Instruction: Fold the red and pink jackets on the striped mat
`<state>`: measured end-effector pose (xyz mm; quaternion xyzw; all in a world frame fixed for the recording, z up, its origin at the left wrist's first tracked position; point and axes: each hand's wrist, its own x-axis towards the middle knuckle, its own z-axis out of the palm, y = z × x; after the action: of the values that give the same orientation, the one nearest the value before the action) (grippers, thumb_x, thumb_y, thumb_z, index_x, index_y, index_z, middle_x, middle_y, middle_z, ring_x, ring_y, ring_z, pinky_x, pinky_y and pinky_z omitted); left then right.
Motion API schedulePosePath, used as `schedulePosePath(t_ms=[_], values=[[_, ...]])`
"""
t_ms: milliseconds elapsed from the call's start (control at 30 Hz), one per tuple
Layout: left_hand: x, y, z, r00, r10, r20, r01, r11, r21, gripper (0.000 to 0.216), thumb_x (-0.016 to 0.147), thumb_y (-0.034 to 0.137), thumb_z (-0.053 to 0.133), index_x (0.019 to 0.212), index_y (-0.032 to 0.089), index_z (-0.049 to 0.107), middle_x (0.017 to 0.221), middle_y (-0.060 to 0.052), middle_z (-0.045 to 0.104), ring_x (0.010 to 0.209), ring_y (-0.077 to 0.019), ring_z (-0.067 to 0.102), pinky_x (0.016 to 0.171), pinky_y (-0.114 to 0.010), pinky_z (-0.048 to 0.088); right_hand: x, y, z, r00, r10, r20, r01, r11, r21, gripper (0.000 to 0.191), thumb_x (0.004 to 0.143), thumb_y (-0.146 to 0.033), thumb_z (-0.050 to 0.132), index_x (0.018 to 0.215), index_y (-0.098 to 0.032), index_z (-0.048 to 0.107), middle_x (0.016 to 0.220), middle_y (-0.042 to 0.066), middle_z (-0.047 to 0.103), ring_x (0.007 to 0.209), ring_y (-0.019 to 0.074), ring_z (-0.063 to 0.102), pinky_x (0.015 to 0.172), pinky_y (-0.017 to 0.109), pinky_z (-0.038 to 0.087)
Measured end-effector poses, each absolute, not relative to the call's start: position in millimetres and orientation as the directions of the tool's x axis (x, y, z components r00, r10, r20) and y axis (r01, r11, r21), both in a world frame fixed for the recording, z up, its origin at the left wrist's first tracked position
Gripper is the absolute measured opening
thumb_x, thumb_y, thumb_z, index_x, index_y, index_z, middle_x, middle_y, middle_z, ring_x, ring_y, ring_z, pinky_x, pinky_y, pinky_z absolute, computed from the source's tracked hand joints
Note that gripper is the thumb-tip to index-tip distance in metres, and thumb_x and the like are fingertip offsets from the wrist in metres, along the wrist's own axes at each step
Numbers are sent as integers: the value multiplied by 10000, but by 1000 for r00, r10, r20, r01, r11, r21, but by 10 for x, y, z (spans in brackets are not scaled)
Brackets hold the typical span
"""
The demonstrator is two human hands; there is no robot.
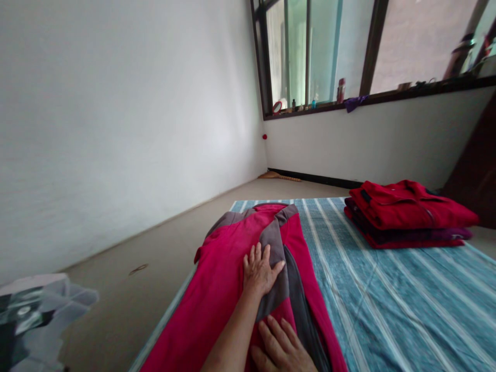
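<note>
Striped blue bedding (pixel 387 289) is lying under a red jacket (pixel 217 279). Both hands, left hand (pixel 260 271) and right hand (pixel 284 346), are pressing flat and open, gripping nothing. Smoothing outward evenly would probably be keeping the fold crisp.

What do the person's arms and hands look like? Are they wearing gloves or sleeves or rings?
Both hands are bare, with no gloves. The left hand has short, plain nails, and the forearm behind it is uncovered, with no sleeve, watch or bracelet showing. The right hand is partly cut off by the bottom of the picture. No rings can be seen on the fingers that show.
</note>
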<state>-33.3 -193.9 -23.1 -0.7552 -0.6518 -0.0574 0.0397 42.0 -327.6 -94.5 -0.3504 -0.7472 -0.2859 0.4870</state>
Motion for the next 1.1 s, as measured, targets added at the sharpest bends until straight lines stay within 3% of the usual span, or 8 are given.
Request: schedulePosePath(t_ms=[433,633,933,1100], values=[[-335,-1933,-231,150,978,145,988,-153,10,724,910,648,384,1475,195,371,1551,-151,308,1420,-332,274,1120,-526,261,420,-3256,-1060,-348,241,906,793,591,147,206,946,-381,474,973,-244,624,1093,45,698,1031,209,625,1059,394,394],[-337,-1938,-232,158,975,156,987,-161,8,725,911,650,380,1471,188,379,1549,-156,310,1421,-332,273,1120,-527,260,396,-3266,-913,-212,231,950,811,584,39,261,994,-331,368,942,-267,616,1020,-7,717,1022,168,633,1141,360,285],[-340,-1929,-245,157,975,160,987,-161,11,727,911,650,380,1472,189,376,1549,-157,310,1421,-335,273,1117,-530,262,413,-3272,-985,-294,241,925,803,587,102,240,974,-367,412,975,-259,626,1055,25,713,994,191,641,1028,366,430],[-344,-1930,-252,159,975,158,986,-163,16,726,913,649,369,1474,188,373,1551,-157,305,1419,-335,275,1117,-527,260,411,-3262,-1011,-282,226,932,801,591,99,218,967,-350,431,965,-258,629,1044,20,714,994,191,641,1031,360,423]])
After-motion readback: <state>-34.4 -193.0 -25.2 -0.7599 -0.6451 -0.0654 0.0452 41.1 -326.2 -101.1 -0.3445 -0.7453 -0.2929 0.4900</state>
